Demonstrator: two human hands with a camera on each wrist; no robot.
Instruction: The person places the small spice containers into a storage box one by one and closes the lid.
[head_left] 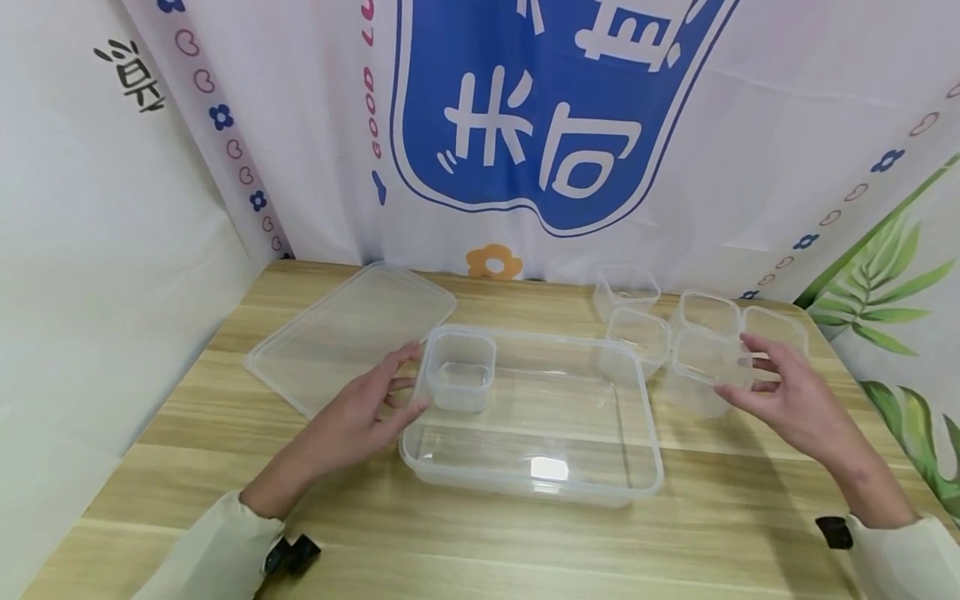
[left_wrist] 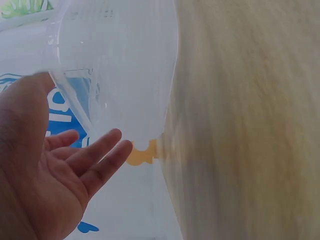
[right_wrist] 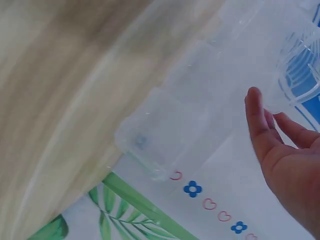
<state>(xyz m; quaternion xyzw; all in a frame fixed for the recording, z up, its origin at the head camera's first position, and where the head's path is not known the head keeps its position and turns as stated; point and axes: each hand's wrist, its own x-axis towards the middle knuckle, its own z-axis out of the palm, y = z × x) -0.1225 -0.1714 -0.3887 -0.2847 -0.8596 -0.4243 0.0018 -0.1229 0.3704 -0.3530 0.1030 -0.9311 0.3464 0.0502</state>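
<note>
A large clear rectangular plastic container (head_left: 517, 485) stands on the table, with a small clear square container (head_left: 461, 392) inside its back left corner. My left hand (head_left: 378, 408) is at the large container's left side, thumb by the rim and fingers spread loosely. In the left wrist view, the large container (left_wrist: 120, 65) rises beside the left hand (left_wrist: 60, 185). To the right, my right hand (head_left: 795, 400) is beside the nearest small container (head_left: 701, 392), thumb and fingers apart at its right side. Whether the fingertips touch it I cannot tell. The right wrist view shows the hand (right_wrist: 292, 165) with fingers extended.
More small clear containers cluster at the back right, including a rear one (head_left: 626, 296) and a rightmost one (head_left: 783, 329). A flat clear lid (head_left: 352, 333) lies at the back left, behind my left hand. A printed curtain (head_left: 315, 125) hangs along the wooden table's (head_left: 465, 542) back edge.
</note>
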